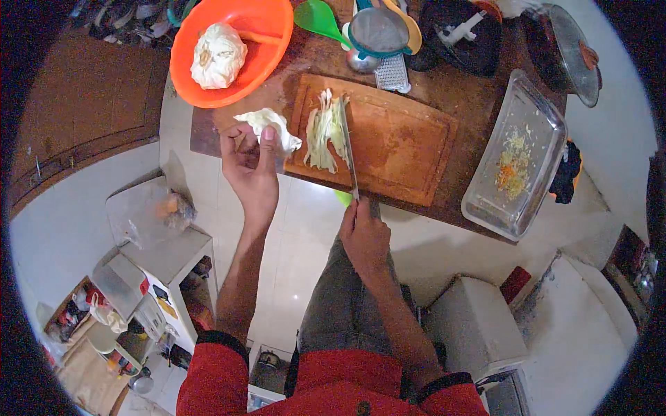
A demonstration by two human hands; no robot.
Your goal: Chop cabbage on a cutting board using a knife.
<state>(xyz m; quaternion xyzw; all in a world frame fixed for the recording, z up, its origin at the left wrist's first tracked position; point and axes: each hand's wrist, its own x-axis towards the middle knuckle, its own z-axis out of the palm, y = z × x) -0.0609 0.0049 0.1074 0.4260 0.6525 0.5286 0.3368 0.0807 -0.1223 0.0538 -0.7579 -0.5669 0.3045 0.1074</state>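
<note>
My left hand (251, 161) pinches a piece of pale cabbage leaf (270, 127) between thumb and fingers, just off the left edge of the wooden cutting board (400, 145). In my right hand (367, 229) is the handle of a kitchen knife (349, 140), its blade pointing away from me over the board. Along the blade's left side lie shredded cabbage strips (322, 138). A larger piece of cabbage head (218, 54) rests in the orange plastic bowl (268, 62) at the far left of the table.
At right, a clear rectangular dish (481, 200) holds chopped yellowish and orange bits (512, 166). Behind the board lie a strainer (379, 32), a metal grater (393, 73) and a green ladle (317, 21). A pot with a glass lid (577, 57) stands at the back right.
</note>
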